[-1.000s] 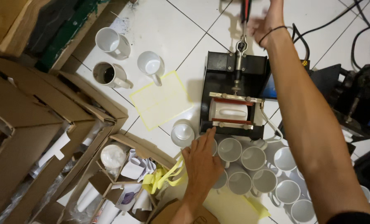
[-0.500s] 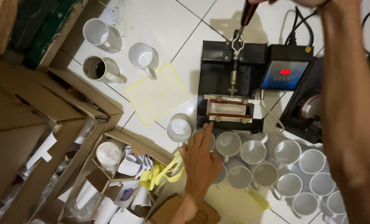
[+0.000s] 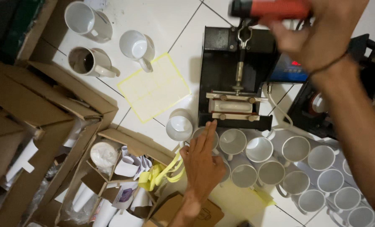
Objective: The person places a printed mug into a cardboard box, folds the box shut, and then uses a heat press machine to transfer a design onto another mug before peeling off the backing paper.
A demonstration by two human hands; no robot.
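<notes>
My right hand (image 3: pixel 322 38) is shut on the red lever handle (image 3: pixel 271 8) of a black mug heat press (image 3: pixel 233 63) on the white tiled floor. A white mug (image 3: pixel 233 106) lies clamped in the press's front cradle. My left hand (image 3: pixel 202 164) lies flat, fingers stretched out, on a cluster of upright white mugs (image 3: pixel 259 149) just in front of the press. Its fingertips reach the press's front edge. A single white mug (image 3: pixel 179 126) stands just left of that hand.
A pale yellow sheet (image 3: pixel 154 86) lies left of the press. Three more mugs (image 3: pixel 135 44) stand at upper left. Open cardboard boxes (image 3: pixel 40 105) with packing fill the left. A control box (image 3: pixel 290 67) and another black machine (image 3: pixel 322 105) sit to the right.
The red handle, with my right hand on it, has come up much closer to the camera. My left hand has stayed on the mugs. The view has shifted.
</notes>
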